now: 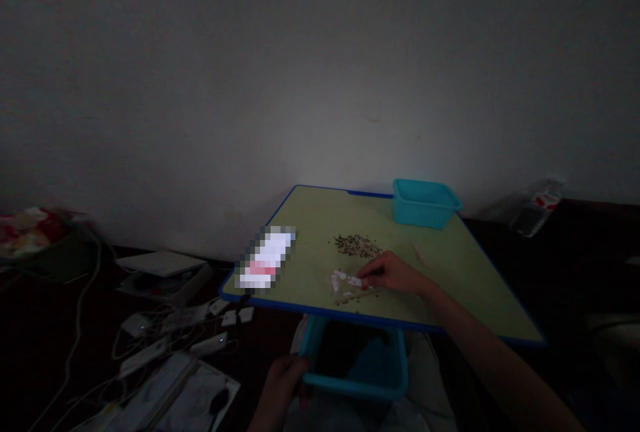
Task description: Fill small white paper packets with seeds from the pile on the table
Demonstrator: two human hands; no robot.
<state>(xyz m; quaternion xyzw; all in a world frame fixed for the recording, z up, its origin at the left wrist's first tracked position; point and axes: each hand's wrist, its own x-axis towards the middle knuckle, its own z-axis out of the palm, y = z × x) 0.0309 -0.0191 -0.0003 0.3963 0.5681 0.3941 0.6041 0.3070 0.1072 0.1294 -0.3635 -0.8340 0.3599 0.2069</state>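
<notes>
My right hand rests on a green table with a blue rim, fingers curled in a pinch over several small white pieces near the front edge. What it pinches is too small to make out. A heap of dark seeds or grains lies just beyond the hand. My left hand grips the left rim of a teal plastic tub, held below the table's front edge.
A second teal tub stands at the table's far corner by the wall. A blurred-out phone lies on the table's left side. Cables, power strips and papers clutter the dark floor at left. A plastic bottle lies at right.
</notes>
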